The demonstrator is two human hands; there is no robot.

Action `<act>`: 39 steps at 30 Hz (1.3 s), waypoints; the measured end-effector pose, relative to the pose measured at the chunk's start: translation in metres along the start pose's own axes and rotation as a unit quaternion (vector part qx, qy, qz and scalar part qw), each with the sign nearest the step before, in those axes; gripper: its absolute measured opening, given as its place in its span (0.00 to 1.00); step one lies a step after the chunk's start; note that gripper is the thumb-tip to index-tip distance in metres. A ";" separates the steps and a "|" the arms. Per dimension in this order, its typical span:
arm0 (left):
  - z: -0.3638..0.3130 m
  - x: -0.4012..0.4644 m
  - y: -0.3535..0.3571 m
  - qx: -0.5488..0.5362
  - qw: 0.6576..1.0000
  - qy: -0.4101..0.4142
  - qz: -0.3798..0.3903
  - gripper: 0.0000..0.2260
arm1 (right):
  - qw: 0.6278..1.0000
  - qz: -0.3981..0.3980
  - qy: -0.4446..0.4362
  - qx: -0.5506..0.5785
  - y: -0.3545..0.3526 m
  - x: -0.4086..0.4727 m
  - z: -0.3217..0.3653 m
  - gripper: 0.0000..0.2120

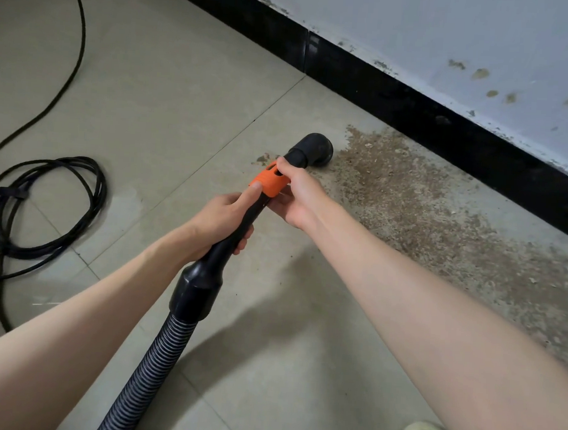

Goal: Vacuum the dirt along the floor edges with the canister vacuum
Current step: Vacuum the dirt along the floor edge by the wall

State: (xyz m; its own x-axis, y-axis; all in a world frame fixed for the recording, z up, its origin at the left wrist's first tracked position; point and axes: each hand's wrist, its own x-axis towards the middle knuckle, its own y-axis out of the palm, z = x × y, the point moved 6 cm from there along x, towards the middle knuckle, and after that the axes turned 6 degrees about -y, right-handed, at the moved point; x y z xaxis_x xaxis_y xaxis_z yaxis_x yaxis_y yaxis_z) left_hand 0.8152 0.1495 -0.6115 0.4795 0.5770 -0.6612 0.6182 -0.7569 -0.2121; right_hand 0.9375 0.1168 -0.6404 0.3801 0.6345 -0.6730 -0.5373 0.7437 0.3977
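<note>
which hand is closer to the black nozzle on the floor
Right. The right hand grips the wand just behind the nozzle, over the orange collar. The left hand holds the wand farther back, toward the hose.

Nozzle (315,149): black, round head, mouth down on the tile at the near-left edge of the dirt.
Wand (253,213): black tube with orange collar (268,182), sloping from near-left up to far-right.
Hose (153,366): ribbed, black-grey, joined by a black cuff, runs off the near edge.
Dirt (442,221): brown crumbly band along the black skirting, right of the nozzle.
</note>
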 end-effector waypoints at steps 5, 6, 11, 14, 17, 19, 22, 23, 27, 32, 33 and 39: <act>-0.001 -0.003 0.009 0.012 1.000 -0.002 0.012 0.22 | 1.000 -0.008 -0.003 0.015 -0.013 -0.007 0.000 0.09; -0.001 -0.003 0.012 0.015 1.000 -0.002 0.014 0.22 | 1.000 -0.014 -0.005 0.018 -0.015 -0.008 -0.001 0.09; -0.002 -0.006 0.013 0.023 1.000 0.005 0.010 0.22 | 0.999 -0.030 -0.015 0.029 -0.016 -0.011 -0.001 0.09; -0.004 -0.009 0.005 0.023 1.000 0.010 -0.003 0.22 | 0.999 -0.020 -0.018 0.023 -0.006 -0.012 -0.001 0.09; -0.005 -0.011 -0.006 0.024 0.999 0.014 -0.018 0.21 | 1.000 -0.012 -0.019 0.015 0.007 -0.013 -0.001 0.09; -0.004 -0.013 -0.014 0.023 0.999 0.015 -0.027 0.21 | 1.000 -0.004 -0.018 0.014 0.017 -0.012 -0.003 0.11; -0.001 -0.016 -0.027 0.019 0.999 0.014 -0.039 0.21 | 1.000 0.011 -0.014 0.011 0.032 -0.011 -0.008 0.10; 0.000 -0.017 -0.032 0.015 0.999 0.015 -0.045 0.21 | 1.000 0.015 -0.012 0.010 0.038 -0.011 -0.010 0.10; 0.009 -0.022 -0.055 0.001 0.998 0.013 -0.068 0.21 | 1.000 0.026 -0.004 0.007 0.062 -0.012 -0.020 0.11; 0.018 -0.024 -0.074 -0.011 0.997 -0.005 -0.077 0.22 | 0.999 0.034 0.009 -0.008 0.083 -0.013 -0.029 0.08; 0.019 -0.024 -0.075 -0.013 0.997 -0.006 -0.075 0.22 | 0.999 0.032 0.011 -0.008 0.084 -0.012 -0.030 0.08; 0.023 -0.019 -0.074 -0.017 0.998 -0.024 -0.047 0.23 | 1.000 0.015 0.017 -0.009 0.081 -0.012 -0.031 0.09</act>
State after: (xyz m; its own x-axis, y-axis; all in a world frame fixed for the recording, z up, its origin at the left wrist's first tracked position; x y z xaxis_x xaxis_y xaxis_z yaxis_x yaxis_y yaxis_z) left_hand 0.7462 0.1871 -0.5996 0.3886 0.6291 -0.6733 0.6804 -0.6886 -0.2507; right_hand 0.8659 0.1626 -0.6197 0.3381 0.6496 -0.6809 -0.5614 0.7199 0.4081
